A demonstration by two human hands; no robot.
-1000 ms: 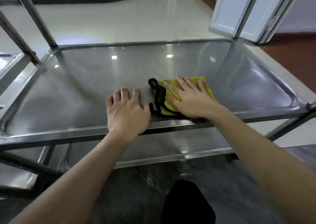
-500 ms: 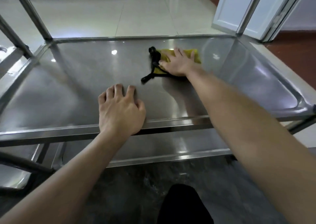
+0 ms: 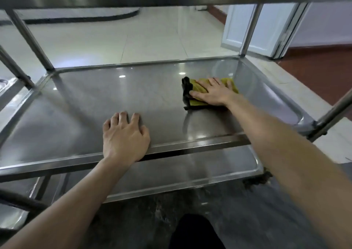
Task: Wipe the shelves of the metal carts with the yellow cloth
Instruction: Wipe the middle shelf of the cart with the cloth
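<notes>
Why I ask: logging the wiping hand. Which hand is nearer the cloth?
Right. The right hand lies flat on the cloth, on the shelf's right side. The left hand rests near the shelf's front edge, apart from the cloth, to its left.

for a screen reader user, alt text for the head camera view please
A person's right hand presses a folded yellow cloth with black trim flat on a steel cart's middle shelf, toward its far right. The left hand rests open near the front rim.
</notes>
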